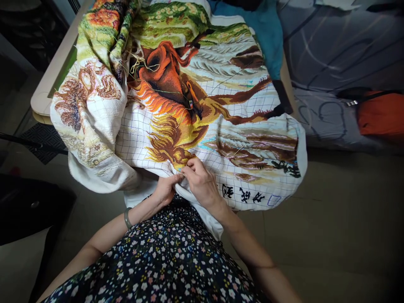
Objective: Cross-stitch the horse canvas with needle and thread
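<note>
Head cam, hands (pixel 164 190) (pixel 202 183) on cloth (pixel 233 86), poss. bag (pixel 380 114)

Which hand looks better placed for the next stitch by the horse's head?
Probably the right hand: its pinched fingertips are over the cloth, close to the horse's head. The left hand grips the cloth's near edge, so it seems better suited to steadying.

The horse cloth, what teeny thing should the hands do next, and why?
Maybe the left hand should gently pull the cloth's near edge flatter, because it looks bunched where the right hand pinches near the horse's head.
</note>
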`<state>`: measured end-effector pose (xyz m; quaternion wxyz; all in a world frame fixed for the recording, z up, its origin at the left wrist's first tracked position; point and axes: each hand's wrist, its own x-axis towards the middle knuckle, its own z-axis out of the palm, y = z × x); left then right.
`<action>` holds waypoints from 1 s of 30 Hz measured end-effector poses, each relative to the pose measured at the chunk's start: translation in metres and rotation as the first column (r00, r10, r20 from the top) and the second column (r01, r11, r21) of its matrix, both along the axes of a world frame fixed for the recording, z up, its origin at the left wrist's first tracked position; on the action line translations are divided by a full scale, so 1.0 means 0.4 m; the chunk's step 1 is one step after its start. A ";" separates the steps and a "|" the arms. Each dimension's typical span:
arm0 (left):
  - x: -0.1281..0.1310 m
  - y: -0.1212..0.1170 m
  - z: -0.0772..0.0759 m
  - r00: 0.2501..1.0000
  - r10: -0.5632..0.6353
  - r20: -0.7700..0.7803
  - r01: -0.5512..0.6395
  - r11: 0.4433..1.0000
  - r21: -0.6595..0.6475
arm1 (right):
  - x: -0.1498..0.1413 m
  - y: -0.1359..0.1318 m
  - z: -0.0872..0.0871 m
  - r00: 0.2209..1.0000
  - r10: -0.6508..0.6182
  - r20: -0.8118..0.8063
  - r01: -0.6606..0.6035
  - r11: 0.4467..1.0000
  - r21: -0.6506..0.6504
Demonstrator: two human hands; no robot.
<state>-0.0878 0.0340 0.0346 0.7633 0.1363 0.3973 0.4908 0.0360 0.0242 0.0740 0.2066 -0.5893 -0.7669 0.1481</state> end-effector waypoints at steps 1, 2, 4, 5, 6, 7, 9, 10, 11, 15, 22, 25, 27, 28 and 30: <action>-0.001 0.000 0.001 1.000 0.007 0.000 -0.007 1.000 -0.008 | -0.001 -0.002 0.009 0.998 0.017 -0.069 -0.015 1.000 0.026; -0.002 0.001 0.002 1.000 0.011 0.001 -0.011 1.000 -0.020 | 0.001 -0.005 0.020 0.983 0.051 -0.177 -0.044 0.998 0.042; -0.003 0.002 0.005 1.000 0.014 0.000 -0.014 0.999 -0.052 | 0.018 -0.017 0.052 0.871 0.125 -0.476 -0.118 0.992 0.044; -0.003 0.002 0.006 1.000 0.013 -0.001 -0.013 0.998 -0.069 | 0.033 -0.024 0.073 0.769 0.121 -0.627 -0.134 0.991 0.026; -0.003 0.003 0.008 1.000 0.015 -0.002 -0.015 0.996 -0.083 | 0.050 -0.032 0.094 0.646 0.083 -0.758 -0.122 0.993 0.005; -0.003 0.003 0.010 1.000 0.018 -0.002 -0.018 0.996 -0.092 | 0.071 -0.040 0.116 0.525 0.040 -0.850 -0.085 0.996 -0.006; -0.004 0.004 0.013 1.000 0.028 0.003 -0.028 0.995 -0.096 | 0.114 -0.052 0.154 0.377 -0.017 -0.926 0.057 0.998 0.005; -0.004 0.004 0.015 1.000 0.030 0.005 -0.029 0.995 -0.099 | 0.134 -0.055 0.168 0.353 -0.035 -0.935 0.128 0.992 0.011; -0.004 0.005 0.017 1.000 0.031 0.007 -0.030 0.994 -0.104 | 0.152 -0.057 0.177 0.345 -0.046 -0.937 0.188 0.982 0.022; -0.005 0.005 0.021 0.999 0.034 0.000 -0.034 0.992 -0.123 | 0.176 -0.051 0.158 0.415 -0.114 -0.902 0.264 0.965 -0.001; -0.003 0.002 0.015 1.000 0.022 -0.017 -0.022 1.000 -0.011 | 0.108 0.000 0.039 0.917 0.024 -0.398 -0.088 0.986 -0.144; -0.002 0.002 0.018 1.000 0.014 -0.022 -0.013 1.000 0.014 | 0.090 0.014 0.013 0.948 0.060 -0.314 -0.098 0.989 -0.107; -0.002 0.003 0.020 1.000 0.016 -0.019 -0.015 0.999 0.029 | 0.087 0.017 0.008 0.958 0.062 -0.282 -0.094 0.991 -0.100; -0.002 0.003 0.021 1.000 0.016 -0.016 -0.015 0.999 0.036 | 0.087 0.018 0.007 0.960 0.064 -0.272 -0.094 0.991 -0.098; -0.002 0.004 0.022 1.000 0.016 -0.013 -0.015 0.999 0.042 | 0.087 0.020 0.007 0.962 0.072 -0.262 -0.100 0.990 -0.095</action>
